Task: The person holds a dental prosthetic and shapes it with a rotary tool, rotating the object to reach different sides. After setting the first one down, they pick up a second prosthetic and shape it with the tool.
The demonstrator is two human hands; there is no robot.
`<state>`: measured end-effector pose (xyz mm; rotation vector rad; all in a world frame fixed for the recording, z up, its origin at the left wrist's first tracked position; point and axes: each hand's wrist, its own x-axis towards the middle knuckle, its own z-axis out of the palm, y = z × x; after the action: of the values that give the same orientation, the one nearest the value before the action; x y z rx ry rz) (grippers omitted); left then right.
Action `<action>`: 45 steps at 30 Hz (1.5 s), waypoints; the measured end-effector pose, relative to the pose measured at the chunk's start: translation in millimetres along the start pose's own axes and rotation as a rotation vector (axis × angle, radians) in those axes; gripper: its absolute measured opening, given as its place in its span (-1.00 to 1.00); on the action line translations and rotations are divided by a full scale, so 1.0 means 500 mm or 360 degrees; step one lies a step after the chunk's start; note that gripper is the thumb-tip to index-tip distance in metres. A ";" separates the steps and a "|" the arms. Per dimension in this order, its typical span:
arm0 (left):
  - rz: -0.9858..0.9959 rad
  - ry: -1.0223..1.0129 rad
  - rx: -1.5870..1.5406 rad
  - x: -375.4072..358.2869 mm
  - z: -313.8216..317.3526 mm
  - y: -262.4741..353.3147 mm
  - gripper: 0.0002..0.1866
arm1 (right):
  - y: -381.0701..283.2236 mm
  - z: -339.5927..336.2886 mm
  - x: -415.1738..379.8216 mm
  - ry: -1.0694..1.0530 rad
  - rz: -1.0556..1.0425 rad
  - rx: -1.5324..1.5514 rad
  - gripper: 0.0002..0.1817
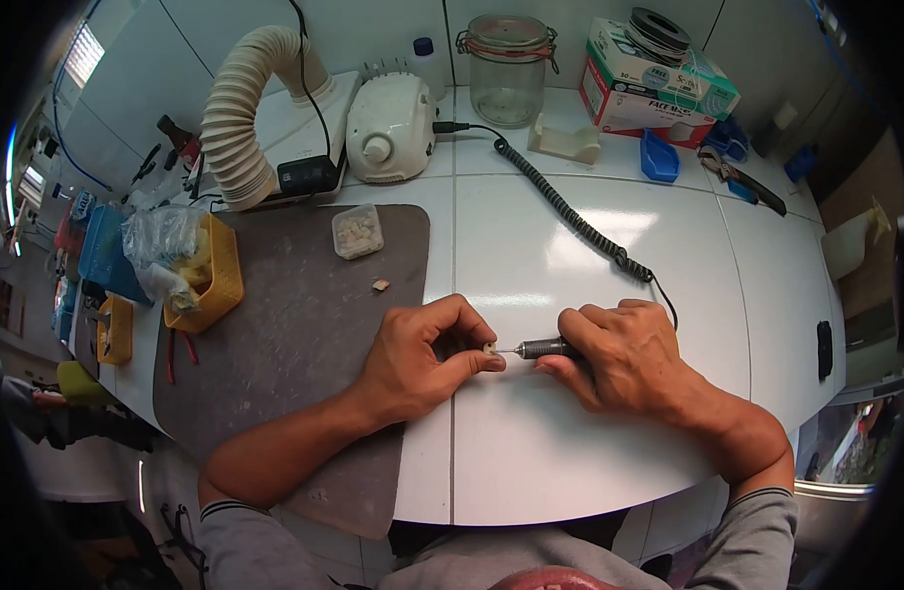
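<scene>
Landmark: grey mat (295,334); all places are given from it.
Left hand (418,359): just off the mat's right edge, on the white table (570,433), thumb and forefinger pinched together on a small pale piece (489,348).
Right hand (624,359): further right of the mat, fingers closed round a handpiece (548,347), its thin bur touching the piece.
Piece and grip: it sits at the fingertips, its right side bare toward the bur.
Doing it well: probably both wrists resting on the table, light bur pressure, fingertips clear of the bur.
Cord (570,211): coils from the handpiece back to the motor box (388,128), beyond the mat's far edge.
Tub (358,231): on the mat's far right corner.
</scene>
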<state>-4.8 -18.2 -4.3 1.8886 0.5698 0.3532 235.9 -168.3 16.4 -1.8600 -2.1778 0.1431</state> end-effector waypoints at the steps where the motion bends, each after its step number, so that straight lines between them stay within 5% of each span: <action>1: 0.0017 0.0003 0.0010 0.001 0.000 -0.001 -0.79 | 0.001 0.000 0.000 -0.0003 -0.0006 -0.0005 -0.48; 45: 0.0165 0.0087 -0.0006 0.001 0.008 -0.011 -0.76 | 0.001 -0.001 0.001 -0.0040 -0.0014 -0.0006 -0.47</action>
<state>-3.7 -19.3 -11.1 1.9140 0.5083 0.4741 236.7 -167.6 17.1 -1.8597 -2.2040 0.1616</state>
